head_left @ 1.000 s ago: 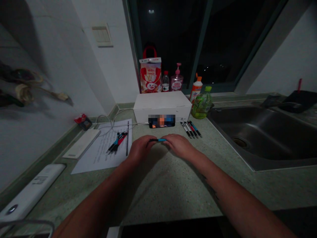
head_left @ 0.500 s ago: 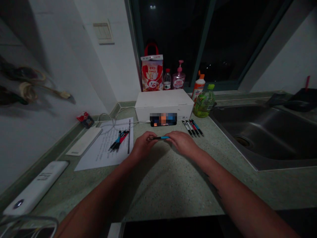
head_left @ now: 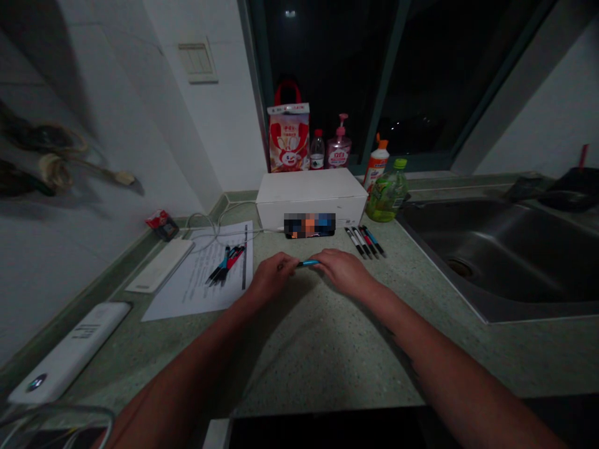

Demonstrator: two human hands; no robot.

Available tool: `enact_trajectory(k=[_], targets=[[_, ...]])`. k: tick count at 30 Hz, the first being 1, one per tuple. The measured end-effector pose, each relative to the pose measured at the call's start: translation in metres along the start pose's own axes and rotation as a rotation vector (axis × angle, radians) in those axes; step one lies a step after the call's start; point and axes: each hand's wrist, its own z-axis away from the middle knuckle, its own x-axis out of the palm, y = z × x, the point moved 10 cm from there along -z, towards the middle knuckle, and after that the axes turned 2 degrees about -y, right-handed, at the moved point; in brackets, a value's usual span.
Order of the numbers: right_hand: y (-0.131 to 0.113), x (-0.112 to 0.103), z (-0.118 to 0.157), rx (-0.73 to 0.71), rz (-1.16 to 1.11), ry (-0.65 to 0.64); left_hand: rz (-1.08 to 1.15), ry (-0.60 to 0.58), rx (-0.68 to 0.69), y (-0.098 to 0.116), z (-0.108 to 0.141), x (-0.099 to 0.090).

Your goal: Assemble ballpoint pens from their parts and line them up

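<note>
A blue and black pen [head_left: 307, 263] lies level between my two hands, above the counter. My left hand [head_left: 275, 274] is closed on its dark end, which is partly hidden by the fingers. The blue end is pinched by my right hand [head_left: 342, 268]. To the right of that hand several pens [head_left: 365, 242] lie side by side in a row, with white, red and blue barrels. On the left a loose pile of pens [head_left: 225, 265], blue, red and black, rests on a printed sheet [head_left: 196, 293].
A phone [head_left: 309, 227] with a cable leans against a white box [head_left: 311, 187]. Bottles, including a green one [head_left: 389, 193], stand behind. The sink [head_left: 482, 312] is at the right. A white flat box [head_left: 161, 265] and a long white device [head_left: 70, 352] lie left.
My left hand's fingers have shifted toward the middle of the pen, covering more of its dark part. Both hands sit slightly lower. The other pens stay where they were.
</note>
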Motion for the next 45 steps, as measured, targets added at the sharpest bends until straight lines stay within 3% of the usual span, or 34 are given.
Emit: enact_trajectory(k=[11,16,21,28,33,36,42,45], targets=[[-0.002,0.002,0.000,0.009,0.020,-0.012,0.037,-0.011,0.061,0.008,0.004,0.004],[-0.006,0.002,-0.001,-0.027,0.011,-0.008,-0.101,-0.071,0.000,0.003,0.004,0.010],[-0.004,0.001,-0.001,-0.016,-0.001,-0.003,0.014,-0.045,0.061,0.007,0.005,0.010],[0.003,-0.001,0.000,0.018,0.048,0.030,-0.098,-0.069,-0.007,0.003,0.005,0.007],[0.003,-0.001,-0.001,0.018,0.040,0.021,-0.093,-0.067,0.110,0.015,0.007,0.010],[0.004,-0.001,-0.001,0.017,0.057,0.024,-0.175,-0.068,0.112,0.017,0.008,0.011],[0.048,-0.014,0.005,0.326,0.222,0.032,-0.345,0.107,-0.057,0.005,0.005,-0.020],[0.062,-0.020,0.009,0.452,0.136,0.080,-0.358,0.091,-0.008,0.010,0.004,-0.018]])
